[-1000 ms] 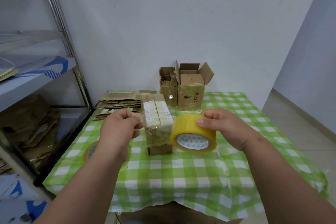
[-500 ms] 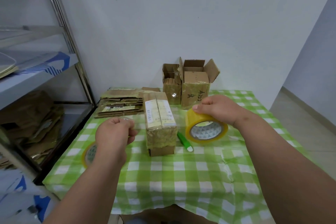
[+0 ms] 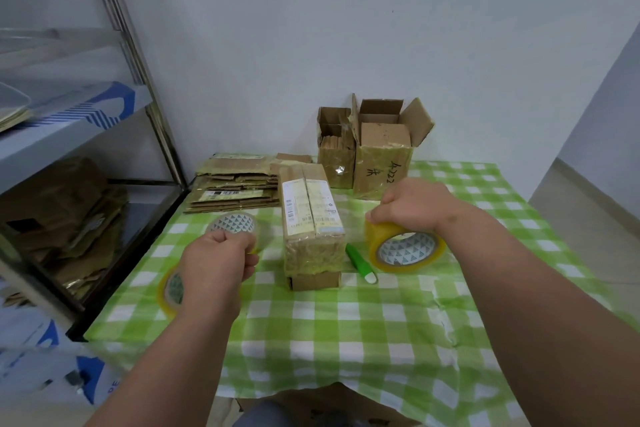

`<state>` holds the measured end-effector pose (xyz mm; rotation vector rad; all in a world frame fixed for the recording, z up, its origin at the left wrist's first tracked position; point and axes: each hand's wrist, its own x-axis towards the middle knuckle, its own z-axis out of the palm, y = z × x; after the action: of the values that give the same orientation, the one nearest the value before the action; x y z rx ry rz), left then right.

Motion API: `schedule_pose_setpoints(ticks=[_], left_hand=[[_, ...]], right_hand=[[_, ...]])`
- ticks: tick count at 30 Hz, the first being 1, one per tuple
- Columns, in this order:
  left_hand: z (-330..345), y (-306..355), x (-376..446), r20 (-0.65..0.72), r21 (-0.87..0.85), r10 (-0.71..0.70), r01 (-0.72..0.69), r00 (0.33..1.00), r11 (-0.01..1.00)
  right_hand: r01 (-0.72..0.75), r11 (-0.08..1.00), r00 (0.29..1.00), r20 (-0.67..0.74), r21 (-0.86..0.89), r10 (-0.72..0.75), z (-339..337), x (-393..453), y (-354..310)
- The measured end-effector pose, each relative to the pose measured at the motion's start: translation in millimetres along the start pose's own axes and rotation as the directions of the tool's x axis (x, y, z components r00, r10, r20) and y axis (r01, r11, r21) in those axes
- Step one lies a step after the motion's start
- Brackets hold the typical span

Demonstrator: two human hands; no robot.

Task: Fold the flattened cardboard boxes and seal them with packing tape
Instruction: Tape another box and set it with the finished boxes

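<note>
The person is sitting or standing at a table [image 3: 398, 340] covered in a green checked cloth, and the taping step appears to be under way; the right hand [image 3: 412, 206] is gripping the top of a yellow tape roll [image 3: 403, 248] just right of the box [image 3: 310, 222], fingers curled over its rim, while the left hand [image 3: 216, 258] is hovering left of the box with fingers pinched together, seemingly on the free end of the clear tape, though the strip itself is too faint to make out for certain; the two hands are well apart, one on each side of the box; the box is standing in the middle of the table, its top flaps closed with a seam running away from the viewer, resting on a smaller piece of cardboard; a green cutter [image 3: 360, 263] is lying between the box and the roll; two more tape rolls [image 3: 235, 224] are lying to the left, one partly hidden under the left wrist; a stack of flattened boxes [image 3: 235, 187] is waiting at the far left, and two open boxes [image 3: 374, 152] are standing against the far wall; the next move probably calls for lowering the stretched tape onto the seam, pressing it flat, then reaching for the cutter.
</note>
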<state>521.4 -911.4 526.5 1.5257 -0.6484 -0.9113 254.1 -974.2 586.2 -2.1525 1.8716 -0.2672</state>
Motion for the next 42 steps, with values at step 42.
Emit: schedule_pose_setpoints(ticks=[42], left_hand=[[-1,-16,-5,0.468,0.372,0.195,-0.393,0.862,0.841]], right_hand=[[0.213,0.977,0.971,-0.113,-0.009,-0.212,50,-32,-27]])
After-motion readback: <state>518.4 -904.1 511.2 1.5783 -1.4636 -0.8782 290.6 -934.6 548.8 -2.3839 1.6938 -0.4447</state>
